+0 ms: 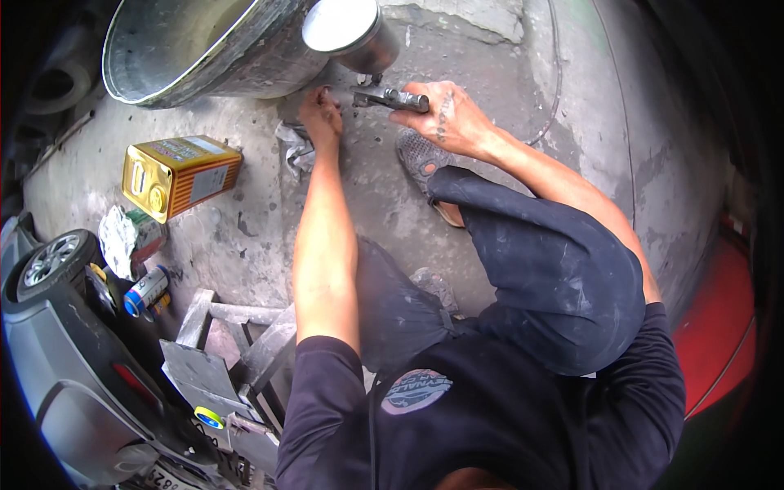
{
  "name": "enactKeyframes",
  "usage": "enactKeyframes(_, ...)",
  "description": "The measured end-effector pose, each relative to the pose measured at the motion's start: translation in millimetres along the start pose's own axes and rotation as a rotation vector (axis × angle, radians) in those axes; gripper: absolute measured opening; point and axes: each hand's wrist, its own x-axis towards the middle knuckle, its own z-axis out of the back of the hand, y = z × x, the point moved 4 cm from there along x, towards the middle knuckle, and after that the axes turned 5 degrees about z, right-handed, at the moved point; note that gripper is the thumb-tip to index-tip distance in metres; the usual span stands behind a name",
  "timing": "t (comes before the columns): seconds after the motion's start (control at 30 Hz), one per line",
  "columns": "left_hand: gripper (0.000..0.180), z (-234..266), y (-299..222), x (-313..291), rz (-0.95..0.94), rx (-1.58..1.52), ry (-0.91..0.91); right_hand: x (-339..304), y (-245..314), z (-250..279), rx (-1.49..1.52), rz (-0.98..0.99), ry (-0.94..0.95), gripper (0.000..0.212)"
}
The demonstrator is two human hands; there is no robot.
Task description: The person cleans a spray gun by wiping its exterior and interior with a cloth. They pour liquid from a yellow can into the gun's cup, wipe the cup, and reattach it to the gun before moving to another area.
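Observation:
My right hand (447,114) is closed around the handle of a spray gun (394,99). On top of the gun sits a round metal cup (367,51), white across its upper face. Just left of the gun is my left hand (322,116), its fingers curled together near the gun's front end without visibly touching it. What those fingers hold, if anything, is too small to make out. A crumpled grey-white rag or sheet (296,149) lies on the floor right below this hand.
A big grey tub (245,69) stands at the far left. Nearer are a gold rectangular can (181,175), a blue spray can (147,290), a metal stand (245,335) and a dark car (73,367). A thin hose (559,82) runs along the floor at the right.

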Motion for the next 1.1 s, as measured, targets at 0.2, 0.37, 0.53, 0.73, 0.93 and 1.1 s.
enactKeyframes(0.2, 0.016, 5.9, 33.1, 20.3, 0.044, -0.188, -0.207, -1.8, 6.9, -8.1, 0.036, 0.062, 0.026, 0.031)
enactKeyframes(0.37, 0.013, -0.8, 13.8, 13.2, 0.369, -0.427, -0.116, -8.4, 6.3, -8.7, 0.056, 0.165, -0.004, 0.03)
enactKeyframes(0.53, 0.013, 5.5, 21.4, 14.0, 0.439, -0.469, -0.204, -7.0, 6.5, -10.9, 0.048, 0.21, 0.014, 0.03)
enactKeyframes(0.73, 0.016, 8.8, 22.8, 14.8, 0.517, -0.642, -0.238, -5.4, 7.9, -8.9, 0.061, 0.189, 0.053, 0.029)
enactKeyframes(0.93, 0.013, 15.6, 16.1, 19.3, 0.526, -0.698, -0.248, -13.7, 1.4, -16.4, 0.022, 0.326, 0.071, 0.028)
enactKeyframes(1.1, 0.022, -2.4, -7.5, 1.7, 0.483, -0.529, -0.409, -12.7, 7.2, -9.6, 0.085, 0.234, 0.067, 0.03)
